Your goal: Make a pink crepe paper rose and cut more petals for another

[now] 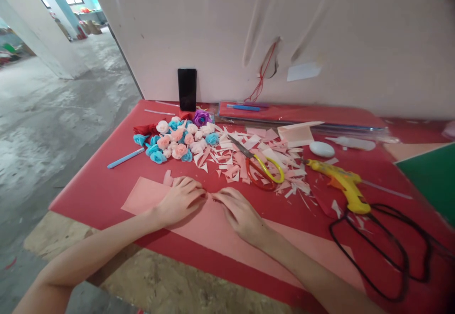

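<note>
**Two hands meeting on a pink paper sheet at the near edge of a red worktable**

The red table ends at a near edge just below the forearms. Its left edge runs diagonally beside an open concrete floor. At the back it meets a pale wall, where a dark phone stands upright. The near-left part of the table is bare, which leaves free room on that side. The middle and right are crowded.

A large, flat, matte pink paper sheet lies along the near edge under both hands. The left hand and right hand rest palm down on it. Their fingertips come together at its far edge. Whether the fingers pinch the paper or only press on it cannot be told.

Just beyond the fingertips lies a litter of angular pink and white scraps. Scissors with red and yellow loop handles lie on top of it, near the right hand. Farther back and to the left is a cluster of small rolled paper flowers in pink, white, blue, red and purple, with a blue pen beside it.

To the right, well apart from the hands, lies a yellow glue gun. Its black cord loops toward the near-right corner. A green sheet lies at the far right.
</note>
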Tool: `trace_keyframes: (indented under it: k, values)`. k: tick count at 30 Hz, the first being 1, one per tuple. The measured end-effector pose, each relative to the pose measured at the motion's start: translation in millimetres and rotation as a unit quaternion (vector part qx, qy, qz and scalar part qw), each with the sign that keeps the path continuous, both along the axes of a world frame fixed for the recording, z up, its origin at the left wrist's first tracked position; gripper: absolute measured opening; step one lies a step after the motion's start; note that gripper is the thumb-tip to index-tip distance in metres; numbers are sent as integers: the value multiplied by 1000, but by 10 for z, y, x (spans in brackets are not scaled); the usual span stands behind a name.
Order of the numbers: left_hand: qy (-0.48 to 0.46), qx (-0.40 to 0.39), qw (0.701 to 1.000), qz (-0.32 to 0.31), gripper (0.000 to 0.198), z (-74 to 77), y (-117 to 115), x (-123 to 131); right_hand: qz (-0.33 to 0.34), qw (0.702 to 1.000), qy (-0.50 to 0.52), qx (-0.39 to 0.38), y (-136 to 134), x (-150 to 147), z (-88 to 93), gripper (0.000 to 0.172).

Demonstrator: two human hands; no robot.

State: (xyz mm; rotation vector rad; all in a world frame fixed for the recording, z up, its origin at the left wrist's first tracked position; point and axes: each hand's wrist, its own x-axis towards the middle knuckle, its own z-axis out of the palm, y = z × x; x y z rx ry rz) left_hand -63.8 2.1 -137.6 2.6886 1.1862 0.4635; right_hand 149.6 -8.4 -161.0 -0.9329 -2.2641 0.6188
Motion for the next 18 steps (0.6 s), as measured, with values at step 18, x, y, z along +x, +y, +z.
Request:
trace_keyframes:
  k: [18]
  values:
    - [-3, 53, 978, -203, 25, -60, -322, 114, -146, 988, 54, -8, 54, 176, 166, 29]
